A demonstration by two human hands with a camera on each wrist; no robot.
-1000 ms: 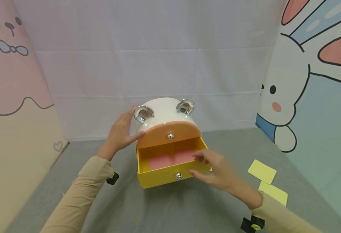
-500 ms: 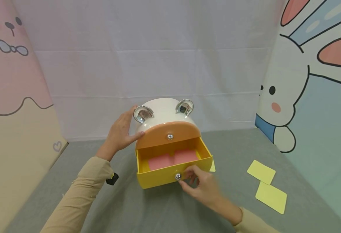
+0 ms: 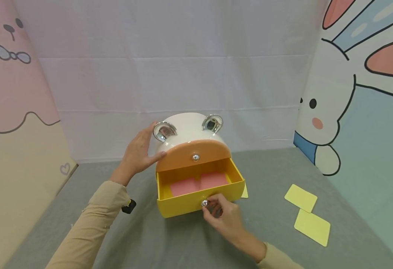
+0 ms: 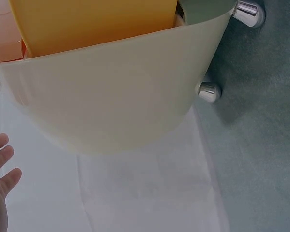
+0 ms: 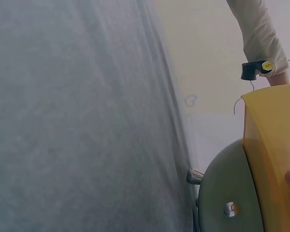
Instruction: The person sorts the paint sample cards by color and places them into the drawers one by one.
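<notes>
A small white rounded drawer box [image 3: 190, 129] with silver ears [image 3: 164, 131] stands on the grey cloth. Its yellow drawer [image 3: 179, 207] is pulled out, showing two pink cards [image 3: 184, 186] lying inside. My right hand [image 3: 225, 221] pinches the drawer's silver knob [image 3: 204, 203] between thumb and forefinger. On the box's left side rests my left hand [image 3: 137, 154], fingers extended along it and thumb at the orange upper drawer's [image 3: 199, 147] edge. The right wrist view shows a green lower drawer [image 5: 224, 191] beneath the yellow one.
Two yellow cards [image 3: 301, 198] lie on the cloth at the right, corners meeting. Another yellow card [image 3: 245, 191] peeks out beside the drawer's right side. A white cloth wall [image 3: 183, 74] rises behind the box, with cartoon-printed panels on both sides.
My right hand has moved from over the drawer's right front edge down and left to the knob, which it now pinches. The left hand and the drawer stay put.
</notes>
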